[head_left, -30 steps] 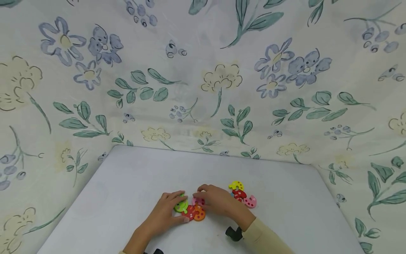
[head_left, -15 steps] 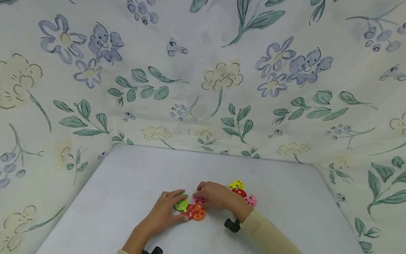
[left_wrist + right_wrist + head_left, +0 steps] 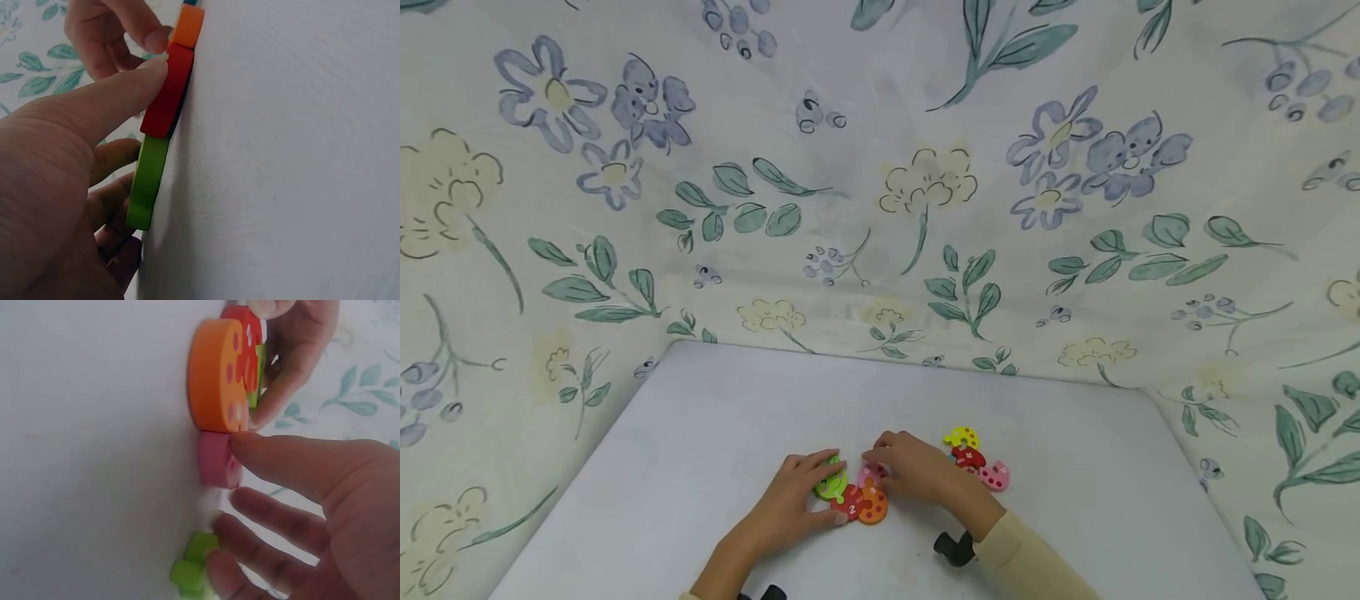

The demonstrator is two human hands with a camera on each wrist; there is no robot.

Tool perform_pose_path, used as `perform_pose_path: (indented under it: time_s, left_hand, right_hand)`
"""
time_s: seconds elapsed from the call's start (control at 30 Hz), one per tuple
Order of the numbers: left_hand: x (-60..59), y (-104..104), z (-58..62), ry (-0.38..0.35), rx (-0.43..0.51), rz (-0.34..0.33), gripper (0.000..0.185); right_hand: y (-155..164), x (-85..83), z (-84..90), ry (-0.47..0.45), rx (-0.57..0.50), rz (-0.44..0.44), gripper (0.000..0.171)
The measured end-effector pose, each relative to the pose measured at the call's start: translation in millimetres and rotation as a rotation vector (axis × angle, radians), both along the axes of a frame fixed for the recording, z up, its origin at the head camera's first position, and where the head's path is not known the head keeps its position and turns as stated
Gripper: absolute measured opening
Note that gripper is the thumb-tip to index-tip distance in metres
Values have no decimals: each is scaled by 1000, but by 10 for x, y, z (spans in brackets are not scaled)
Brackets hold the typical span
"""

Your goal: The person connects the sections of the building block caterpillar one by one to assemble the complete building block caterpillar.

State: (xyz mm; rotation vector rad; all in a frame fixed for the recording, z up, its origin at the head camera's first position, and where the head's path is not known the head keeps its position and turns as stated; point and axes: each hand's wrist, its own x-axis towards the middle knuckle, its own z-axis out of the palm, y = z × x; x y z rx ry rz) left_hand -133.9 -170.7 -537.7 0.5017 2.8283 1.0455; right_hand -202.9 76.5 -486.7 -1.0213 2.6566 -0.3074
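At the frame's lower centre, 1 group of puzzle pieces (image 3: 849,503) lies on the table (image 3: 737,400) between the left hand (image 3: 792,497) and right hand (image 3: 919,472); a 2nd group (image 3: 969,457) lies right of both. A backdrop (image 3: 850,208) rises behind the table.

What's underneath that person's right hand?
Partly under the right hand is a pink piece; the hand covers some of its top. The right wrist view also shows something green near the fingertips, hidden in the head view.
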Motion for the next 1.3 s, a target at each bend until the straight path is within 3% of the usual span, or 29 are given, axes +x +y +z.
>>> perform_pose_path:
  time_s: [0.17, 0.43, 0.67, 0.93, 1.13, 1.3]
  left_hand:
    - [9, -3, 9, -27, 12, 10, 74]
    - [0, 21, 21, -42, 41, 18, 75]
    - [15, 13, -13, -59, 68, 13, 69]
    - [35, 26, -49, -54, 115, 5, 60]
    - [49, 19, -41, -44, 96, 8, 57]
    - [54, 6, -34, -37, 100, 2, 56]
  right_hand:
    - [105, 47, -29, 34, -35, -60, 44]
    - [432, -27, 19, 67, -89, -139, 41]
    - [530, -57, -7, 16, -52, -162, 49]
    - [462, -104, -125, 93, -9, -190, 54]
    - [394, -146, -114, 83, -12, -159, 51]
    - [261, -147, -26, 81, -21, -70, 52]
